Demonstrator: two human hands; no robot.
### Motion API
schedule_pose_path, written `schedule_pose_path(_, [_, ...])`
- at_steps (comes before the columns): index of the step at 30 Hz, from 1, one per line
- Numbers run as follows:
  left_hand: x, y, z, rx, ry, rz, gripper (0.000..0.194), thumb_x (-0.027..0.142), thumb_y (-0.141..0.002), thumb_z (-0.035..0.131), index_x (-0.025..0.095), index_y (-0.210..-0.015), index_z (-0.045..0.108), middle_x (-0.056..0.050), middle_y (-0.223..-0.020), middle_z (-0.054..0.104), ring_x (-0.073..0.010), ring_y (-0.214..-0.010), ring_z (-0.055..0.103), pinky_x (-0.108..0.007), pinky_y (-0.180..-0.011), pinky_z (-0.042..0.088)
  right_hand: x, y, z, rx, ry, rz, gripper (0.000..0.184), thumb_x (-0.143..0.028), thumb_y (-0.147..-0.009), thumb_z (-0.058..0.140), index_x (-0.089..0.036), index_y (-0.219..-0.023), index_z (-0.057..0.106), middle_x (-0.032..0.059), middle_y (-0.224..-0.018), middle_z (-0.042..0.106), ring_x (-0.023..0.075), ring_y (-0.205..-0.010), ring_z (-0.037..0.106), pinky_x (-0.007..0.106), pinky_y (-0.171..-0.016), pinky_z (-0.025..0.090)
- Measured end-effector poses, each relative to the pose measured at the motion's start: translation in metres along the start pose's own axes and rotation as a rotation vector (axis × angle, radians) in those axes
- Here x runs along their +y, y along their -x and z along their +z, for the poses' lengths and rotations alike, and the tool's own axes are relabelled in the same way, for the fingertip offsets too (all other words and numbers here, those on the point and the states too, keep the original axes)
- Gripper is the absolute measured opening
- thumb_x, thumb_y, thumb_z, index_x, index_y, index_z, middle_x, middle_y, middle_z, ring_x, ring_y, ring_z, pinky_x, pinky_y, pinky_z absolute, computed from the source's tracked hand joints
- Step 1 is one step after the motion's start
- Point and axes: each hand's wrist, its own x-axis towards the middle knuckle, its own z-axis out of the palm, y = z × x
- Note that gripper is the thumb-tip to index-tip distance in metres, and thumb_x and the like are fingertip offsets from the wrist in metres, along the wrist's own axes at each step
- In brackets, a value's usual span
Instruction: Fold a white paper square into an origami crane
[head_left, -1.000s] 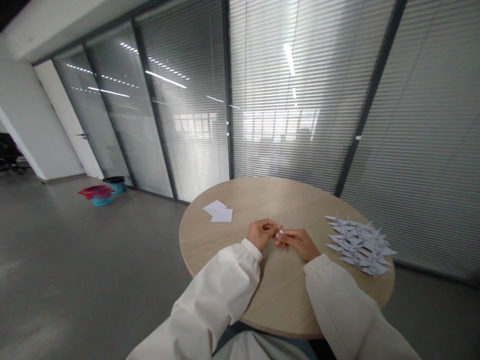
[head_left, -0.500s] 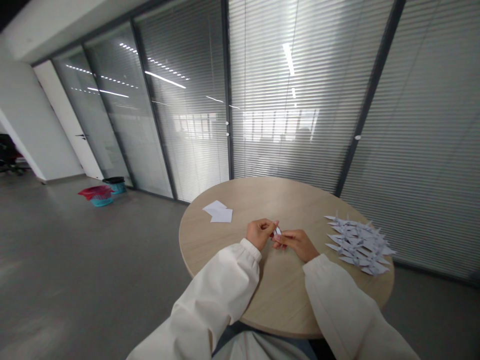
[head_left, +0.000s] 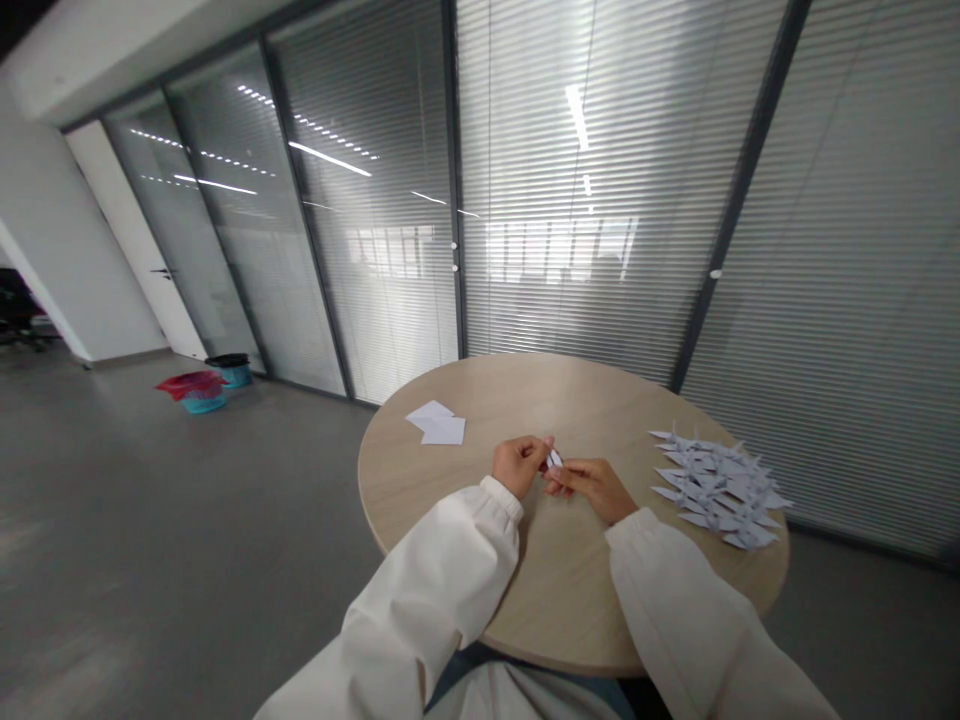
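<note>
A small folded piece of white paper (head_left: pixel 554 459) is pinched between my two hands above the middle of the round table. My left hand (head_left: pixel 519 465) grips it from the left, thumb and fingers closed together. From the right, my right hand (head_left: pixel 592 483) is closed on its lower part. The fingers cover most of the paper, so its full shape is hidden. To the right lies a dense group of folded paper cranes (head_left: pixel 720 490). White paper sheets (head_left: pixel 444 430) rest at the left, overlapping one another.
The round wooden table (head_left: pixel 555 600) stands close to a glass partition with blinds (head_left: pixel 600 200). Two blue bins stand on the floor at the left, one with a red liner (head_left: pixel 193 390), the other with a black liner (head_left: pixel 231 368). A white door (head_left: pixel 135 240) is farther back.
The fingers of my left hand have shifted slightly at the folded paper, and a little more of its white edge shows. Both arms stay in place.
</note>
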Motion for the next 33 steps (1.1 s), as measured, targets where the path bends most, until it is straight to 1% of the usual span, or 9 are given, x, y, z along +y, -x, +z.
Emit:
schedule_pose_path(4, [-0.002, -0.001, -0.001, 0.006, -0.01, 0.01, 0.044, 0.051, -0.073, 0.048, 0.011, -0.059, 0.061, 0.0, -0.049, 0.054, -0.0087, -0.048, 0.048, -0.019, -0.047, 0.035, 0.008, -0.002, 0.001, 0.009, -0.052, 0.005, 0.042, -0.05, -0.074, 0.051, -0.012, -0.077, 0.068, 0.0092, -0.071, 0.069, 0.0172, -0.064, 0.061, 0.026, -0.057, 0.045])
schedule_pose_path(8, [-0.005, -0.001, 0.0, 0.004, -0.004, 0.016, 0.043, 0.05, -0.073, 0.049, 0.011, -0.061, 0.062, -0.001, -0.051, 0.056, -0.0087, -0.049, 0.048, -0.018, -0.048, 0.036, 0.014, -0.004, 0.002, 0.026, -0.104, 0.021, 0.046, -0.052, -0.076, 0.047, -0.012, -0.079, 0.067, 0.0099, -0.07, 0.069, 0.018, -0.063, 0.062, 0.027, -0.055, 0.045])
schedule_pose_path(13, [-0.007, -0.001, 0.001, 0.0, 0.03, -0.007, 0.043, 0.05, -0.072, 0.05, 0.011, -0.06, 0.062, -0.001, -0.049, 0.055, -0.0089, -0.048, 0.049, -0.018, -0.047, 0.037, 0.01, -0.003, 0.001, 0.058, -0.021, -0.025, 0.044, -0.051, -0.076, 0.047, -0.012, -0.075, 0.069, 0.0086, -0.067, 0.069, 0.0178, -0.06, 0.061, 0.027, -0.055, 0.045])
schedule_pose_path(17, [-0.003, -0.001, 0.003, -0.024, 0.129, -0.043, 0.042, 0.049, -0.071, 0.052, 0.01, -0.061, 0.062, -0.002, -0.052, 0.058, -0.0093, -0.048, 0.05, -0.019, -0.049, 0.04, 0.005, 0.0, -0.001, 0.068, 0.079, -0.077, 0.044, -0.05, -0.078, 0.045, -0.013, -0.075, 0.069, 0.0069, -0.065, 0.068, 0.0173, -0.059, 0.06, 0.028, -0.057, 0.045])
schedule_pose_path(20, [-0.001, -0.001, 0.004, -0.029, 0.196, -0.069, 0.042, 0.05, -0.069, 0.054, 0.009, -0.06, 0.062, -0.003, -0.052, 0.058, -0.0092, -0.046, 0.05, -0.021, -0.049, 0.042, 0.003, 0.001, -0.001, 0.079, 0.099, -0.08, 0.043, -0.049, -0.077, 0.046, -0.013, -0.076, 0.069, 0.006, -0.065, 0.068, 0.0178, -0.061, 0.06, 0.028, -0.06, 0.046])
schedule_pose_path(26, [0.0, -0.001, 0.002, -0.031, 0.186, -0.063, 0.041, 0.05, -0.067, 0.056, 0.01, -0.058, 0.062, -0.002, -0.048, 0.057, -0.0099, -0.046, 0.051, -0.021, -0.049, 0.042, 0.004, 0.002, -0.001, 0.091, 0.144, -0.088, 0.042, -0.047, -0.078, 0.046, -0.013, -0.069, 0.069, 0.0051, -0.065, 0.068, 0.0181, -0.063, 0.061, 0.027, -0.063, 0.045])
schedule_pose_path(30, [-0.001, -0.002, 0.002, -0.038, 0.236, -0.087, 0.041, 0.049, -0.066, 0.058, 0.009, -0.059, 0.062, -0.002, -0.047, 0.057, -0.0093, -0.044, 0.05, -0.021, -0.048, 0.042, 0.008, 0.0, -0.001, 0.091, 0.152, -0.087, 0.043, -0.047, -0.08, 0.043, -0.013, -0.074, 0.068, 0.0055, -0.065, 0.067, 0.0158, -0.059, 0.058, 0.026, -0.06, 0.044])
schedule_pose_path(33, [-0.003, -0.003, 0.004, -0.041, 0.309, -0.109, 0.038, 0.047, -0.061, 0.064, 0.009, -0.062, 0.062, -0.003, -0.05, 0.059, -0.0095, -0.046, 0.052, -0.021, -0.048, 0.043, 0.011, -0.003, -0.001, 0.095, 0.14, -0.071, 0.044, -0.049, -0.079, 0.042, -0.013, -0.073, 0.067, 0.0057, -0.066, 0.067, 0.014, -0.055, 0.056, 0.025, -0.056, 0.044])
